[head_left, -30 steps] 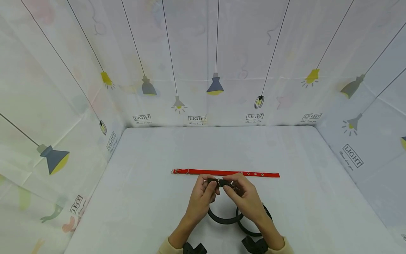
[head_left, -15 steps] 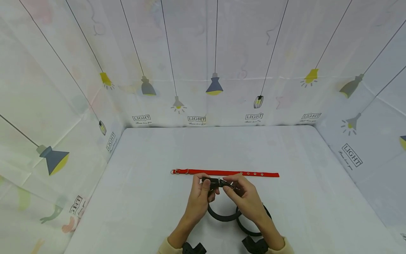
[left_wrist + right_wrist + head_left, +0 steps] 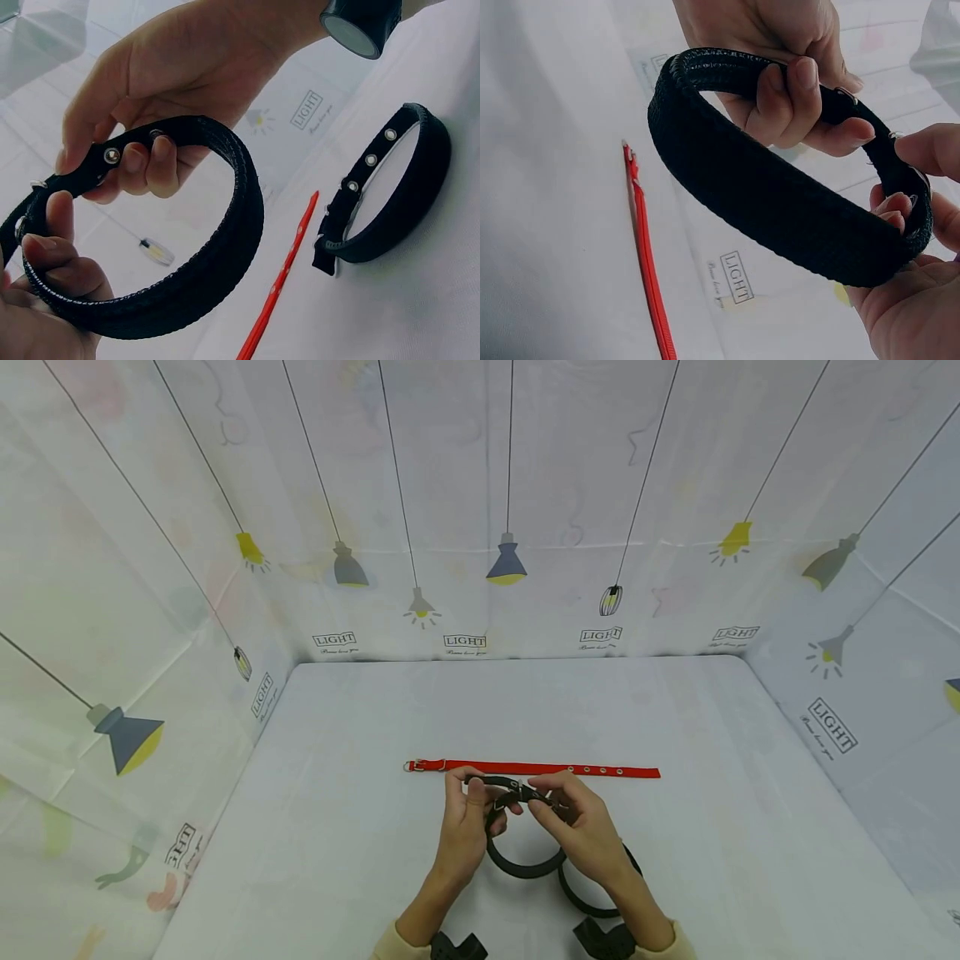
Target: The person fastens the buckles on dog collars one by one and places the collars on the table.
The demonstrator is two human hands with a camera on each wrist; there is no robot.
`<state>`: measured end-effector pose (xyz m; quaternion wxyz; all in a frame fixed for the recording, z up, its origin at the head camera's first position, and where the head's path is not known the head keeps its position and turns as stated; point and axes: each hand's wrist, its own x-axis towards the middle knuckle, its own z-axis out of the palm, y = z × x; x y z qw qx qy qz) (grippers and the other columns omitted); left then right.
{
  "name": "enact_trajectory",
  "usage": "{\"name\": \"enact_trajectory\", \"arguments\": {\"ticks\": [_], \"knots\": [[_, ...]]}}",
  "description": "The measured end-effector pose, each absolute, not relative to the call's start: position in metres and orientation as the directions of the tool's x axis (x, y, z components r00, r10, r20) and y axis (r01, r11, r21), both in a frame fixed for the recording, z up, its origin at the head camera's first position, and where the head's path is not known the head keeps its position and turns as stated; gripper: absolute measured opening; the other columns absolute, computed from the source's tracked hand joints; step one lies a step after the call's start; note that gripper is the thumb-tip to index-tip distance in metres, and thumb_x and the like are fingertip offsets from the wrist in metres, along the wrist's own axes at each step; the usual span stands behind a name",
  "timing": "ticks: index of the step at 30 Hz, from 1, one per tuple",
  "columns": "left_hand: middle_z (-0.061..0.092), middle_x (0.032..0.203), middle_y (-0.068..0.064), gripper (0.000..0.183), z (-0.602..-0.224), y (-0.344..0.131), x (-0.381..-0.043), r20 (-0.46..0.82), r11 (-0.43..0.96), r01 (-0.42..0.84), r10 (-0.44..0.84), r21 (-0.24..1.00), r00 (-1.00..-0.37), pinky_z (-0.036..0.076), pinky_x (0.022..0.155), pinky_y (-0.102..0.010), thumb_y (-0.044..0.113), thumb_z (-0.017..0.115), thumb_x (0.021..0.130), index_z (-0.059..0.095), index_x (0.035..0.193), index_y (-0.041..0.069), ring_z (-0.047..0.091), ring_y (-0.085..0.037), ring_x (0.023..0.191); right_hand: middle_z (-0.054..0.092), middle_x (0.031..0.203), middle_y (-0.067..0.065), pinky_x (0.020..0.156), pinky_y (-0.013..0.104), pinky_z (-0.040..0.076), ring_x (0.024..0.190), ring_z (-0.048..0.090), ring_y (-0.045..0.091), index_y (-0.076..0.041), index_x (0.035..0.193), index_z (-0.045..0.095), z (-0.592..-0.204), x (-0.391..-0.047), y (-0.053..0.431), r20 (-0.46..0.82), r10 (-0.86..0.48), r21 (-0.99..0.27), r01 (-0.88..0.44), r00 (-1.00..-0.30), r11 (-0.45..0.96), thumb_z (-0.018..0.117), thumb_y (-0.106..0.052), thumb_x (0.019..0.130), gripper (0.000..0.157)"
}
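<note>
A looped black collar (image 3: 525,869) with metal eyelets and a buckle hangs between both hands, raised off the table. My left hand (image 3: 465,828) pinches the strap's tail on the left of the buckle, thumb against fingers. On the other side, my right hand (image 3: 589,828) grips the eyelet part of the strap (image 3: 111,156), close to the buckle. In the right wrist view the collar's wide padded band (image 3: 765,187) faces the camera. Fingers of both hands reach inside the loop. The right fingertips are partly hidden in the head view.
A second black collar (image 3: 420,199), buckled into a ring, lies on the white table (image 3: 337,827) under the right forearm. Beyond the hands, a red collar (image 3: 630,772) lies stretched flat from left to right. Printed curtains (image 3: 420,510) enclose the table.
My left hand has moved left, drawing the strap's tail away from the buckle so a longer piece shows. The held loop has shifted slightly left; the right hand has hardly moved.
</note>
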<state>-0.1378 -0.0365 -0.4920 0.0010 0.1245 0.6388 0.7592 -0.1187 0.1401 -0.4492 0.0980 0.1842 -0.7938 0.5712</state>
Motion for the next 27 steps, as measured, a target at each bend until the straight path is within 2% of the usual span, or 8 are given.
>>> {"name": "enact_trajectory", "arguments": {"ticks": [5,8,13,19,23,27], "knots": [[0.069,0.090,-0.029,0.037,-0.492,-0.038,-0.138,0.167,-0.181,0.136,0.165,0.974,-0.972,0.040,0.057,-0.020,0.031,0.031,0.111,0.026,0.129,-0.001,0.047,-0.011,0.059,0.061,0.092,0.005,0.054,0.023,0.043,0.068,0.051,0.008,-0.009,0.115,0.066,-0.469,-0.126,0.144,0.373,-0.175,-0.864,-0.410,-0.911,0.292,0.069,0.001,0.091,0.026],[0.068,0.090,-0.028,0.036,-0.492,-0.038,-0.137,0.144,-0.179,0.112,0.179,0.978,-0.973,0.040,0.058,-0.020,0.030,0.038,0.110,0.034,0.130,0.001,0.046,-0.010,0.060,0.062,0.095,0.004,0.054,0.023,0.044,0.068,0.052,0.009,-0.013,0.116,0.066,-0.478,-0.130,0.145,0.392,-0.174,-0.859,-0.427,-0.903,0.282,0.069,0.000,0.091,0.028],[0.067,0.092,-0.027,0.031,-0.494,-0.038,-0.136,0.119,-0.173,0.086,0.196,0.981,-0.973,0.041,0.060,-0.019,0.029,0.051,0.106,0.046,0.127,0.007,0.047,-0.009,0.062,0.062,0.096,0.005,0.053,0.023,0.043,0.067,0.051,0.009,-0.011,0.114,0.066,-0.479,-0.131,0.145,0.410,-0.176,-0.856,-0.444,-0.895,0.264,0.068,0.002,0.091,0.027],[0.066,0.092,-0.027,0.033,-0.496,-0.038,-0.135,0.121,-0.156,0.089,0.212,0.984,-0.970,0.040,0.059,-0.018,0.030,0.051,0.106,0.047,0.127,0.005,0.047,-0.008,0.062,0.062,0.100,0.002,0.055,0.024,0.045,0.070,0.054,0.010,-0.015,0.114,0.064,-0.479,-0.131,0.145,0.386,-0.190,-0.865,-0.425,-0.903,0.266,0.070,-0.003,0.092,0.026],[0.066,0.090,-0.028,0.030,-0.498,-0.038,-0.135,0.126,-0.130,0.097,0.235,0.987,-0.964,0.040,0.059,-0.020,0.031,0.050,0.106,0.049,0.125,0.007,0.047,-0.008,0.063,0.063,0.103,0.004,0.060,0.025,0.048,0.078,0.060,0.010,-0.012,0.113,0.061,-0.477,-0.131,0.143,0.354,-0.175,-0.878,-0.391,-0.919,0.277,0.070,-0.004,0.091,0.025],[0.066,0.090,-0.030,0.028,-0.498,-0.037,-0.134,0.138,-0.113,0.112,0.267,0.987,-0.954,0.039,0.058,-0.020,0.029,0.049,0.107,0.048,0.125,0.007,0.046,-0.008,0.062,0.063,0.108,0.011,0.060,0.026,0.050,0.082,0.061,0.011,-0.005,0.114,0.060,-0.471,-0.131,0.140,0.390,-0.166,-0.866,-0.423,-0.905,0.267,0.069,0.002,0.090,0.027]]}}
